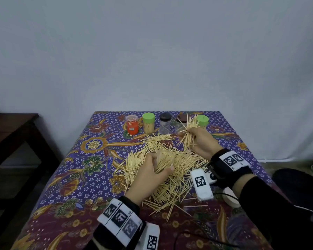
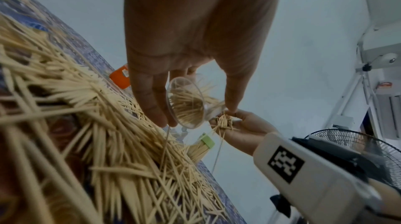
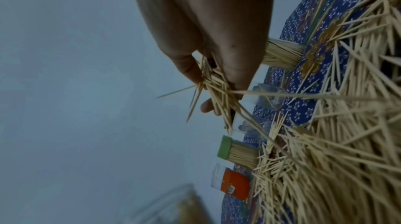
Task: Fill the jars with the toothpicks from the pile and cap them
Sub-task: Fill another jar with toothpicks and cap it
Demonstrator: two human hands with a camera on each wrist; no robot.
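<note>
My left hand [image 1: 151,175] reaches forward with its fingers [image 2: 149,100] and thumb curled around a clear jar [image 2: 186,104] tipped on its side. My right hand [image 1: 200,141] is raised ahead of the left and to its right, fingers pinching a bundle of toothpicks [image 3: 217,93]. Both wrists wear black bands with white marker tags, and a dark sleeve covers my right forearm.

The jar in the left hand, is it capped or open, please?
Open: the left hand holds the clear jar with no cap, and toothpicks show inside it.
</note>
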